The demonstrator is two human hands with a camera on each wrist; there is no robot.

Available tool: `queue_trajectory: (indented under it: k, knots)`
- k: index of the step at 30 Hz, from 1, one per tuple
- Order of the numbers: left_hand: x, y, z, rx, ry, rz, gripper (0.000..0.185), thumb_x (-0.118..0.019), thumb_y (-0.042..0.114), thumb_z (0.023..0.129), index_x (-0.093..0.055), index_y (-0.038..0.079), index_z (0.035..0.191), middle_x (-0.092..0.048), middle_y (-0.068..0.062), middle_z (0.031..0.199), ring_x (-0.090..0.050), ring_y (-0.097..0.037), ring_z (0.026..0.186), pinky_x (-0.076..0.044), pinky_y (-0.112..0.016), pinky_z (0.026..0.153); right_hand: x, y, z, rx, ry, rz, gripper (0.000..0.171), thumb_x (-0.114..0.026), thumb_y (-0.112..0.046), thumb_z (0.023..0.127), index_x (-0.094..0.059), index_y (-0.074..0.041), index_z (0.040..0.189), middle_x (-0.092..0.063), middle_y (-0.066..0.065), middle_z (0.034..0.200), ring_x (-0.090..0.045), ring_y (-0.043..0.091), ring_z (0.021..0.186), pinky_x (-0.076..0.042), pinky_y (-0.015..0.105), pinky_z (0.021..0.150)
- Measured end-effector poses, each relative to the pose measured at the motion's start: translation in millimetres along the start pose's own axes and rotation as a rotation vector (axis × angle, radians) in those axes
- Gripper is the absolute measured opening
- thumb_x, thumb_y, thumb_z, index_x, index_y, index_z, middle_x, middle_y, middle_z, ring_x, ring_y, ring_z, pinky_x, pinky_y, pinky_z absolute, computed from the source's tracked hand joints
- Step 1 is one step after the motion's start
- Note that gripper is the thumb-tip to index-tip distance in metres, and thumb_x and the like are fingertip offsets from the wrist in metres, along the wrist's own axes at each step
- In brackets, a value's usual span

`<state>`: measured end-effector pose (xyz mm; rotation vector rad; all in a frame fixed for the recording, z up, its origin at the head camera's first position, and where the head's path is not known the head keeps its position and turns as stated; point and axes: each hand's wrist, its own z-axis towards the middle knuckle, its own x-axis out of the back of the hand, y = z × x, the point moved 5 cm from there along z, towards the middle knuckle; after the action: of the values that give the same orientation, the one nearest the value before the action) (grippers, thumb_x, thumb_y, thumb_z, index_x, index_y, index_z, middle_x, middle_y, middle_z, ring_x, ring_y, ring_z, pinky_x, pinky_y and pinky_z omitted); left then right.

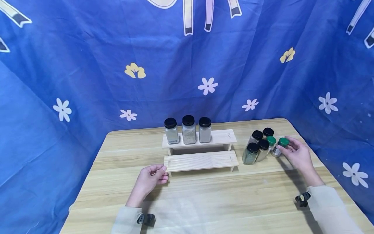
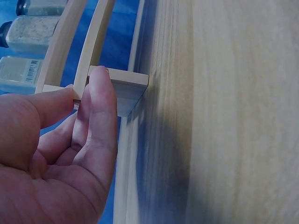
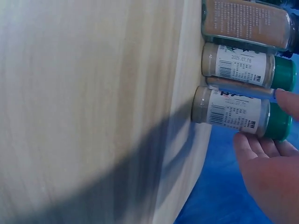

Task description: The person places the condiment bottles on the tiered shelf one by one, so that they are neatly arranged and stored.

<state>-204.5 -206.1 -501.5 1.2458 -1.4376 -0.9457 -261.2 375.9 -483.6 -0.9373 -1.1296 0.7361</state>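
Note:
My left hand pinches the left end of the lower tier of a pale wooden two-tier rack; in the left wrist view, thumb and fingers meet around the board's end. Over at the right, my right hand holds a small green-capped spice jar between thumb and fingers. This jar stands upright on the table, its white label showing in the right wrist view. Right beside it is a second green-capped jar.
Three black-lidded jars stand on the upper tier. Several more black-lidded jars cluster left of the right hand. The wood-grain table ends at a blue patterned cloth behind and at the sides.

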Motion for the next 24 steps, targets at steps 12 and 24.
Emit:
queue_trajectory:
  k: [12,24]
  knots:
    - [-0.3,-1.3,-0.6,0.007,-0.001,0.003,0.036,-0.066,0.012,0.105,-0.063,-0.013,0.131,-0.078,-0.021,0.097,-0.077,-0.021,0.082,-0.072,-0.028,0.076,0.6,2.6,-0.9,0.01,0.009,0.009,0.059,-0.073,-0.018,0.1,-0.049,0.014,0.143,-0.057,-0.038,0.096,-0.059,-0.023,0.092,-0.055,-0.003,0.081]
    - [0.7,-1.4,1.1,0.003,-0.001,0.013,0.035,-0.066,0.012,0.105,-0.064,-0.012,0.13,-0.077,-0.022,0.099,-0.077,-0.022,0.083,-0.072,-0.03,0.077,18.1,-35.4,3.2,0.122,0.09,0.017,0.037,-0.076,-0.01,0.097,-0.061,0.005,0.127,-0.062,-0.039,0.093,-0.063,-0.023,0.085,-0.055,-0.005,0.076]
